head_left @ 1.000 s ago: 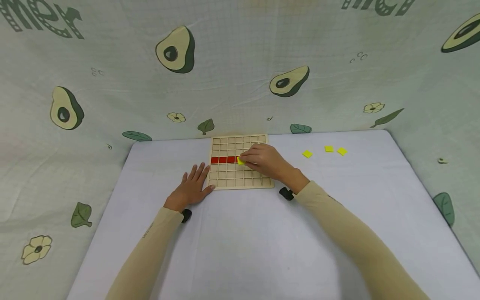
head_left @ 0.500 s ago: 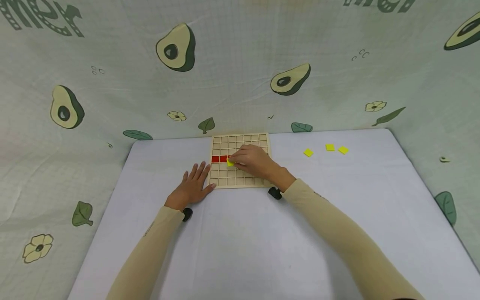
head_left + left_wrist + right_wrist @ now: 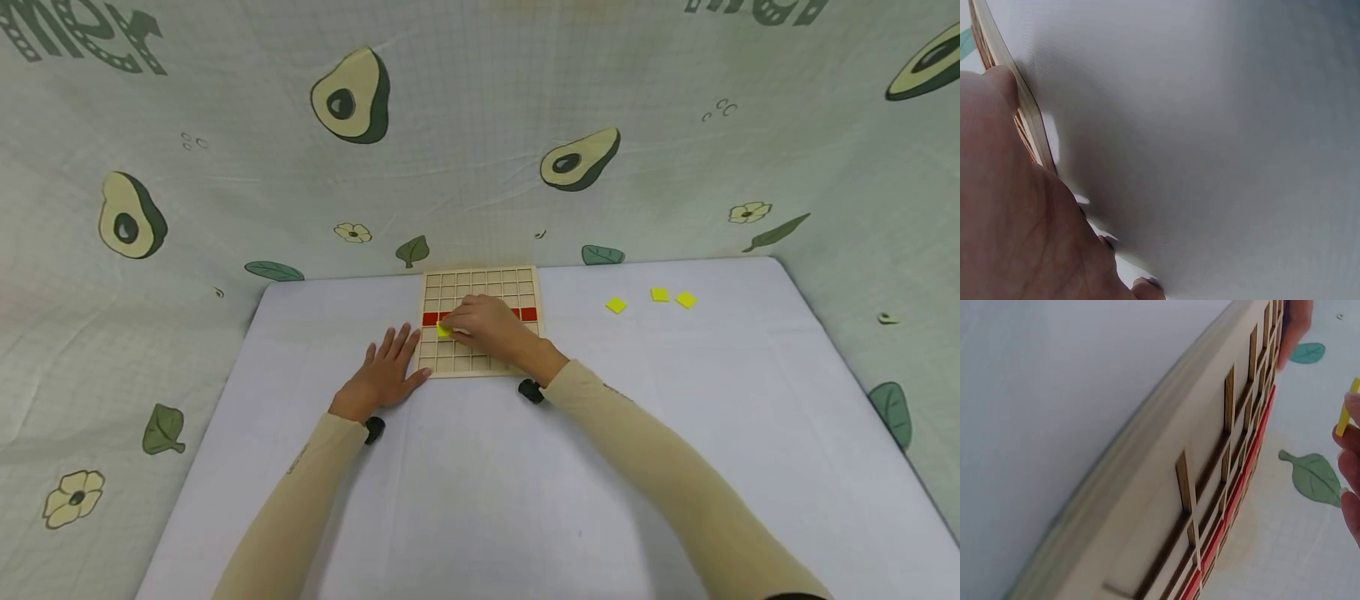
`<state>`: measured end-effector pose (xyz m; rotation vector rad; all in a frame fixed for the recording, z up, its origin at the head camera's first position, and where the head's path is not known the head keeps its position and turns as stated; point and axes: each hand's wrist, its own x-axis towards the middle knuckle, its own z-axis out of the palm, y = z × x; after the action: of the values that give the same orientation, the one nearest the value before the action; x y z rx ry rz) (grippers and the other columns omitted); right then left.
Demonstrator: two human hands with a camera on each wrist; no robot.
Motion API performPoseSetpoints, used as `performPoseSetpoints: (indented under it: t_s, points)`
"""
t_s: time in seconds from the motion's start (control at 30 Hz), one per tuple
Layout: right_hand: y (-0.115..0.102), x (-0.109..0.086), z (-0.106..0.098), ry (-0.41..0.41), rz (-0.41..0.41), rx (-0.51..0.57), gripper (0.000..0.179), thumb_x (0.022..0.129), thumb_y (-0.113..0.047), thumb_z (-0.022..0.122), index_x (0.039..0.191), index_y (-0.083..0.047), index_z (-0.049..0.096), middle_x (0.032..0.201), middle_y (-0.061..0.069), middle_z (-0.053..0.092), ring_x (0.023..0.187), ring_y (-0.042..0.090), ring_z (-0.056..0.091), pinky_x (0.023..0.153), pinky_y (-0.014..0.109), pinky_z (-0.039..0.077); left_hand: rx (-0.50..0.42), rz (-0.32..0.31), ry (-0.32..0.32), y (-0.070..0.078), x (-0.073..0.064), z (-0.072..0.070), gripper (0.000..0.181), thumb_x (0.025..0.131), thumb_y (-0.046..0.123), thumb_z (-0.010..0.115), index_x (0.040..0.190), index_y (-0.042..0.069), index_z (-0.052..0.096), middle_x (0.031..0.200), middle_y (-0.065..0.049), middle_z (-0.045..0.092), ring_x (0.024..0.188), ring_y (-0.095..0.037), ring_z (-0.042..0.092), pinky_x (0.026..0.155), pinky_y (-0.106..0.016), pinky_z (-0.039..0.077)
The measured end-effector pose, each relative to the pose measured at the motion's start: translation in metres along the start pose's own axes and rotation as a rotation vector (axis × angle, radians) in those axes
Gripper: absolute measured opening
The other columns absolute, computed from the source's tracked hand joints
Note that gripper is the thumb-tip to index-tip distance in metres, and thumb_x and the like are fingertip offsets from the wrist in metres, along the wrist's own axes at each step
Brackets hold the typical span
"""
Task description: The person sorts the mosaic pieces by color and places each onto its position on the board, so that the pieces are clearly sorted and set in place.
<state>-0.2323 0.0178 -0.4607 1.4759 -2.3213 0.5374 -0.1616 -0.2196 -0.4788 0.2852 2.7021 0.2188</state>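
A wooden grid board (image 3: 480,364) lies near the table's far edge, with a row of red square tiles (image 3: 528,314) across its middle, partly hidden by my right hand (image 3: 491,325). That hand pinches a yellow square tile (image 3: 443,331) over the board's left side, just below the red row. In the right wrist view the yellow tile (image 3: 1344,415) stands between thumb and fingertips, above the grid. My left hand (image 3: 384,375) lies flat with spread fingers at the board's left edge, its thumb at the near left corner. In the left wrist view the thumb (image 3: 1005,87) touches the board's side (image 3: 1035,128).
Three loose yellow tiles lie on the white table to the right of the board, the nearest yellow tile (image 3: 616,305) being closest to it. A cloth (image 3: 465,167) printed with avocados and leaves hangs behind the table. A black wrist camera (image 3: 531,391) sits under the right wrist.
My right hand has moved left across the board with the yellow tile, uncovering red tiles at the row's right end. The left hand stays in place.
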Motion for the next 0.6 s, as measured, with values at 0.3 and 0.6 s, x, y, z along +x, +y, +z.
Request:
performPoseSetpoints:
  t_s: [0.3,0.6]
  points:
    - [-0.007,0.009,0.010,-0.037,0.060,0.016,0.019,0.097,-0.013,0.079,0.115,-0.007,0.082,0.111,0.002,0.081,0.103,0.018,0.073,0.095,0.030,0.058,-0.003,0.015,0.014,-0.010,0.007,0.010,0.086,0.110,0.051,0.045,0.170,0.006,0.004,0.177,-0.019,-0.004,0.163,-0.043,-0.006,0.127,-0.067,0.002]
    - [-0.012,0.018,0.012,-0.119,0.147,-0.005,0.020,0.098,-0.014,0.078,0.117,-0.008,0.081,0.113,0.003,0.081,0.107,0.020,0.072,0.097,0.033,0.058,-0.008,0.006,0.011,-0.007,0.004,0.008,0.087,0.110,0.053,0.046,0.171,0.007,0.005,0.178,-0.017,-0.004,0.163,-0.042,-0.006,0.128,-0.067,0.001]
